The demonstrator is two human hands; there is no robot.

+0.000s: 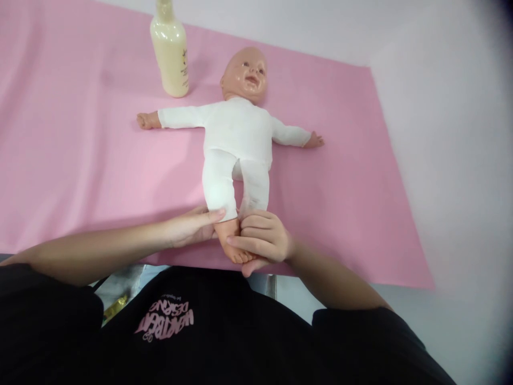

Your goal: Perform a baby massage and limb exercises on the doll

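A: Doll (236, 139) position?
B: Supine on pink sheet (80, 160), limbs spread, bottle (170, 51) near head.
A: Hands?
B: Left hand (192, 227) steadies the ankle, fingers together. Right hand (262, 238) curls around a foot (234, 248), probably both.

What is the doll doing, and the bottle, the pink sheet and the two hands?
doll: lying on its back, arms spread out, in a white suit.
bottle: standing upright beside the doll's head, top out of view.
pink sheet: spread flat under the doll and bottle.
left hand: holding the doll's ankle.
right hand: wrapped around the doll's foot.
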